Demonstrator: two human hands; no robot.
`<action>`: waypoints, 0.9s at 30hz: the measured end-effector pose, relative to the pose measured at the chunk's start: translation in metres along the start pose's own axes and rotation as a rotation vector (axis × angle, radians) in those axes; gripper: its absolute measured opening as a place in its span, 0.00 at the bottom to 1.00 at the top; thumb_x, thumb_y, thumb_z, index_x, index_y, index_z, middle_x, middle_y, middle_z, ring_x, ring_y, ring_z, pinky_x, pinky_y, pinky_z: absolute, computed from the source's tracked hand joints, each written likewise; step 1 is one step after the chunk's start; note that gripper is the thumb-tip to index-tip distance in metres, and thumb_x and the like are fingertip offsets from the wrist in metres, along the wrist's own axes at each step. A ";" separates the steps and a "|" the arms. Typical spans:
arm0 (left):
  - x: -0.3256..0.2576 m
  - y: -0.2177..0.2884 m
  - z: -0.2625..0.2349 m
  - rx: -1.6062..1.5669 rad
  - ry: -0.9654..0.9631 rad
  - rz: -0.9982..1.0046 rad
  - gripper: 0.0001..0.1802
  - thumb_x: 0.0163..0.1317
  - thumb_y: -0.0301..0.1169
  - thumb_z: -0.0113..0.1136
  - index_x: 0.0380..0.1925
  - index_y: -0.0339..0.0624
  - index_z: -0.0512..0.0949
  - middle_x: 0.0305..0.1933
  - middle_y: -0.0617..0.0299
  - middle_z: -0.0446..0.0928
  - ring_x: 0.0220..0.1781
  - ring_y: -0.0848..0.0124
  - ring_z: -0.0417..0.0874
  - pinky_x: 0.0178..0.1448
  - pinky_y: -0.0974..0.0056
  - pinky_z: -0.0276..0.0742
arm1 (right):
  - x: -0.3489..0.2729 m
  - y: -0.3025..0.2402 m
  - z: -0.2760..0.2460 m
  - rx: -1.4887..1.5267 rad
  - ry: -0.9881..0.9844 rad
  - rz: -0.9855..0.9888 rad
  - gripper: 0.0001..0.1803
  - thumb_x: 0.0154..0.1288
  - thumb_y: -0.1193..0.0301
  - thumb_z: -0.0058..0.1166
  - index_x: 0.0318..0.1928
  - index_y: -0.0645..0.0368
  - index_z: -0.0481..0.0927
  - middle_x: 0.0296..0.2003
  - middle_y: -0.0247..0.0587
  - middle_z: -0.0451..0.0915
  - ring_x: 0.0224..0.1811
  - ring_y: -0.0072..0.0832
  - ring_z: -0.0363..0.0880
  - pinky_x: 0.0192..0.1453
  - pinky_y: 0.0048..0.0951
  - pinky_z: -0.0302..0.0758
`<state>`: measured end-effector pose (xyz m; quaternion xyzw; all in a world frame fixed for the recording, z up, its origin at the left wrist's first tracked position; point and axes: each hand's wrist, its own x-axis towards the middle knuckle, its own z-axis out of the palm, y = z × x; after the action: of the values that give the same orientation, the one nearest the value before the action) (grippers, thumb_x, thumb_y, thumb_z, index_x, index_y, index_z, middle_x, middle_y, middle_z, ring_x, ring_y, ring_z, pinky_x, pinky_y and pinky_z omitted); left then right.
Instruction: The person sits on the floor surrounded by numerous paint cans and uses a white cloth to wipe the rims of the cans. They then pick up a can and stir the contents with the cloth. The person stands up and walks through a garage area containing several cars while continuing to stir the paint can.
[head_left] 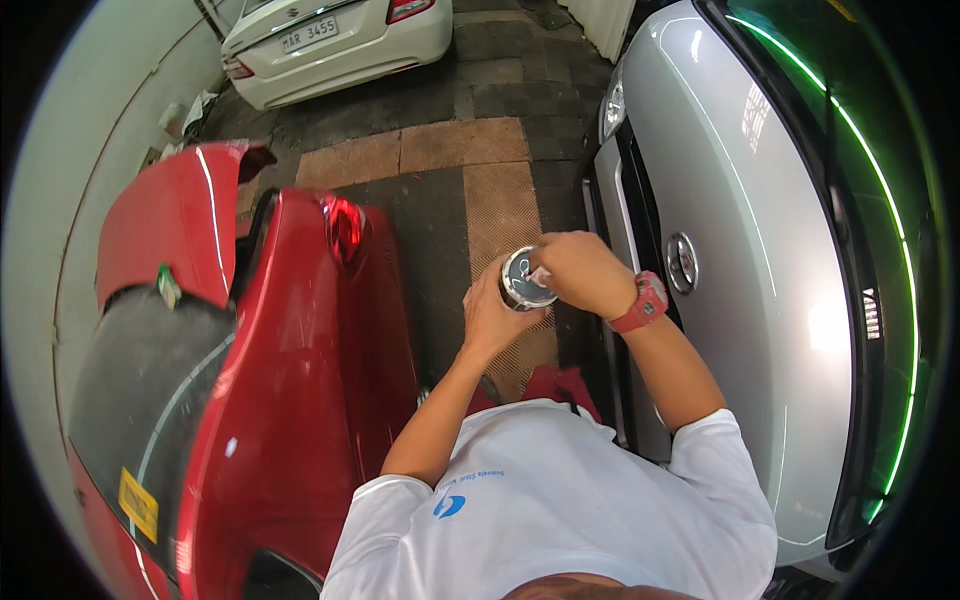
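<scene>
A round can (522, 288) with a dark top and a shiny silver rim is held in front of my body, between the two cars. My left hand (492, 312) is wrapped round its left side. Over the can's top, my right hand (588, 272) reaches in from the right with its fingers bent and closed together. Something small and pale shows at those fingertips, too small to make out. The red watch (640, 303) sits on my right wrist.
On the left stands a red car (290, 400) with its trunk lid (165, 225) raised and a small green-and-white packet (168, 287) on it. Close on my right is a silver car's hood (745, 300). A white car (340, 50) is parked ahead on the tiled floor (430, 215).
</scene>
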<state>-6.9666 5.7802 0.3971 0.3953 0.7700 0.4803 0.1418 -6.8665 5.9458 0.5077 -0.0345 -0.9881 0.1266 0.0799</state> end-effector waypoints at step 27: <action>0.826 -0.108 0.071 -0.032 0.073 -0.039 0.56 0.40 0.40 0.90 0.72 0.44 0.73 0.66 0.49 0.84 0.69 0.47 0.84 0.74 0.44 0.77 | 0.614 0.597 -0.072 -0.060 -0.206 0.026 0.08 0.62 0.67 0.70 0.40 0.57 0.91 0.41 0.49 0.90 0.46 0.52 0.90 0.52 0.51 0.85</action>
<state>-7.5097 6.4156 0.4033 0.3602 0.7746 0.5035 0.1294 -7.4306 6.5942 0.5152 -0.0367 -0.9939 0.1011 -0.0247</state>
